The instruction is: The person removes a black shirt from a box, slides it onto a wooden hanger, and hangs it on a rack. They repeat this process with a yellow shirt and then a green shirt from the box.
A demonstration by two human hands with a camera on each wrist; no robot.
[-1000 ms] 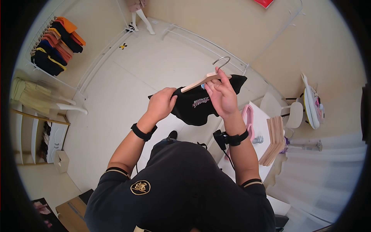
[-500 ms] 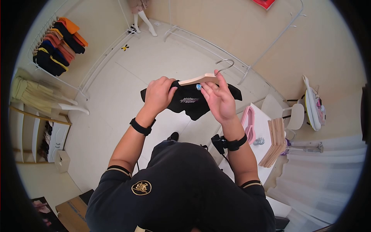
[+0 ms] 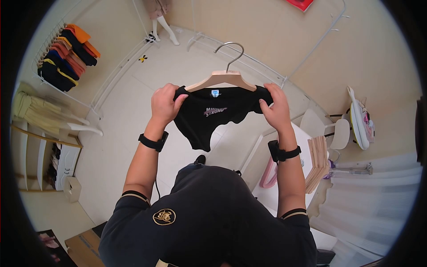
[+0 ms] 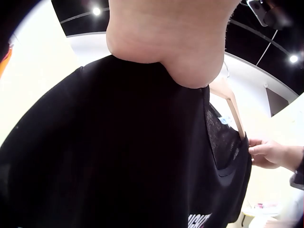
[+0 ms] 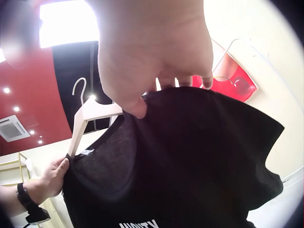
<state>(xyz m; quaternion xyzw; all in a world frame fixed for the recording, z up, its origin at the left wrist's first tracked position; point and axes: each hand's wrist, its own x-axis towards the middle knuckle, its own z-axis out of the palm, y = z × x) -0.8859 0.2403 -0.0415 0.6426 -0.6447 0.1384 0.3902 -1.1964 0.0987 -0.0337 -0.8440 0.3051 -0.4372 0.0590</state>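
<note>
A short-sleeved black cloth shirt with pale lettering (image 3: 191, 120) hung in the air just above the centre of the head view, its hem loose towards six o'clock. A pale wooden hanger (image 3: 220, 79) sat at its neckline, towards twelve o'clock, both ends tucked under the shoulders and the curved metal hook (image 3: 228, 66) pointing up. The left hand (image 3: 165, 104) was at ten o'clock, its fingers curled over one shoulder of the shirt, thumb pressed to the front. The right hand (image 3: 277, 107), at two o'clock, pinched the other shoulder the same way — fingers behind, thumb in front. A white bench (image 3: 267, 198) lay towards four o'clock, bearing pink hangers (image 3: 268, 175) and a stack of pale wooden hangers (image 3: 316, 162) — the stack nearer three o'clock.
</note>
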